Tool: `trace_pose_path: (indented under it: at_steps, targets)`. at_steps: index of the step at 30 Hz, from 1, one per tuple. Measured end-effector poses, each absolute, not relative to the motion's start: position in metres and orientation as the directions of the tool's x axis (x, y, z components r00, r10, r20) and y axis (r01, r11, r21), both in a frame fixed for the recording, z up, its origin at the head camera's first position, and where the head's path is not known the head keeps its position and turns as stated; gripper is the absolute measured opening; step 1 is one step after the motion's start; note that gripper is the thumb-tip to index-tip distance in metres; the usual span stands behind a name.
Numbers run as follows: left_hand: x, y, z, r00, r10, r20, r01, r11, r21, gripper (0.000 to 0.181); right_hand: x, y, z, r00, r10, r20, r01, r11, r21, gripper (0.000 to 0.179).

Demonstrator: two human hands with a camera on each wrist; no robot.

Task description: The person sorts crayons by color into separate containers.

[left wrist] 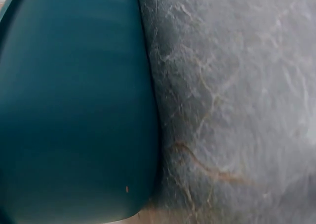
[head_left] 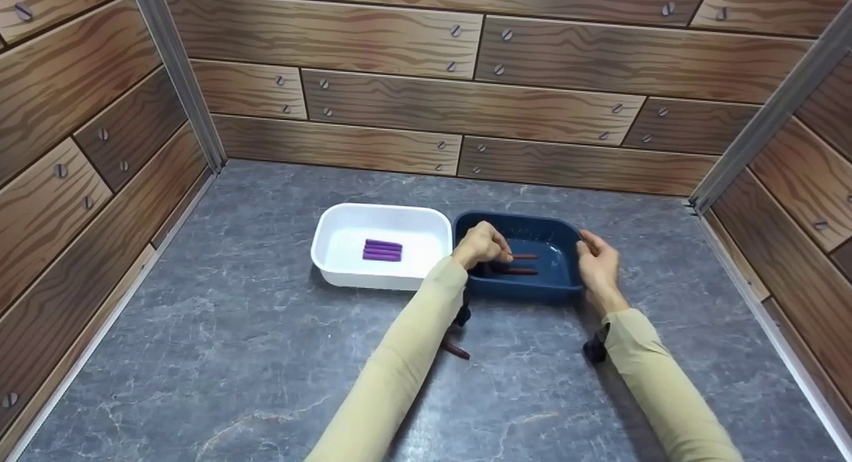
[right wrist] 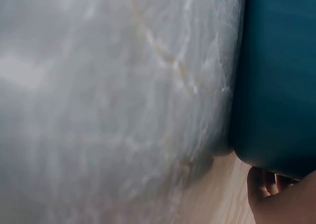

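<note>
My left hand (head_left: 484, 242) reaches over the near-left part of a dark blue tray (head_left: 526, 292), its thumb and fingertips pinching the end of a thin reddish-brown stick (head_left: 526, 256). Just nearer to me, a second brown stick (head_left: 521, 271) lies on the tray's floor. My right hand (head_left: 599, 259) grips the tray's right end, thumb by the rim. In the right wrist view its curled fingers (right wrist: 269, 182) show at the tray's end. Only the tray's outer wall (left wrist: 79, 95) and the tabletop fill the left wrist view.
To the left, a white tray (head_left: 373, 280) stands against the blue one, with several purple sticks (head_left: 383, 250) side by side in it. A brown stick (head_left: 456, 349) lies on the grey marbled table (head_left: 253, 302), partly behind my left sleeve. Wood-patterned walls (head_left: 373, 89) enclose the table.
</note>
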State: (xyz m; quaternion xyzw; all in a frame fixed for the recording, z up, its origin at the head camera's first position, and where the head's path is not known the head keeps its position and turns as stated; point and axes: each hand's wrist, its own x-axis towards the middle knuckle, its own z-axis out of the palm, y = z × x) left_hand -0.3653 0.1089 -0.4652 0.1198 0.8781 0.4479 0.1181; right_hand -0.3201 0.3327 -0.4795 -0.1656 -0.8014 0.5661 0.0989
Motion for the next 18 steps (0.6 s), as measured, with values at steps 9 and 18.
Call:
trace_pose_path:
  at_steps: [9,18]
  targets:
    - [-0.3677,0.1119,-0.4692,-0.938,0.317,-0.142,0.082,0.6,0.796,0.007,-0.3193,0.3329,-0.4795,-0.928,0.373,-0.012,0.134,0.301,-0.944,0.045]
    - [-0.3668,0.1117,-0.4696,-0.935,0.325,-0.145,0.094,0.617,0.781,0.009,-0.3189,0.333,-0.4791,-0.928,0.371,-0.029,0.153,0.308,-0.939,0.046]
